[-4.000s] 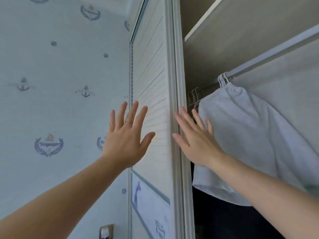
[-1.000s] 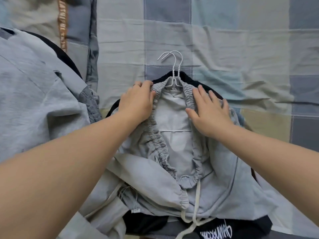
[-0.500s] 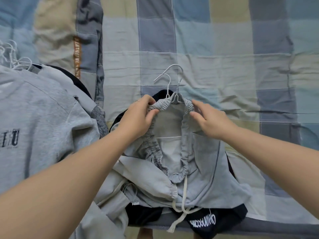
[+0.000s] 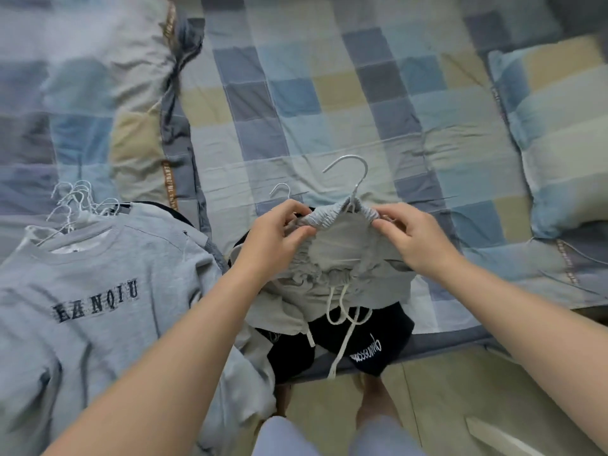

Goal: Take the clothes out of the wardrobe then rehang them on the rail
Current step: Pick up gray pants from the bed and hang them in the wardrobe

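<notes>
Light grey drawstring shorts (image 4: pixel 335 284) on a white wire hanger (image 4: pixel 353 179) are lifted above the bed. My left hand (image 4: pixel 279 232) pinches the elastic waistband on its left side. My right hand (image 4: pixel 404 232) pinches the waistband on the right, just beside the hanger's neck. Under the shorts lies a black garment (image 4: pixel 368 343) with white lettering, and a second hanger hook (image 4: pixel 281 190) shows behind my left hand. A grey sweatshirt (image 4: pixel 92 291) with dark letters lies at the left on a stack of clothes with several white hangers (image 4: pixel 75 202).
The bed (image 4: pixel 329 103) has a blue, grey and beige checked cover. A pillow (image 4: pixel 566 133) sits at the right and a folded quilt (image 4: pixel 82 93) at the upper left. Pale floor (image 4: pixel 477 406) and my legs show below the bed edge.
The wardrobe view gave way to the bed. Over the last second both hands went from resting on the shorts to pinching the waistband and lifting them with the hanger off the black garment.
</notes>
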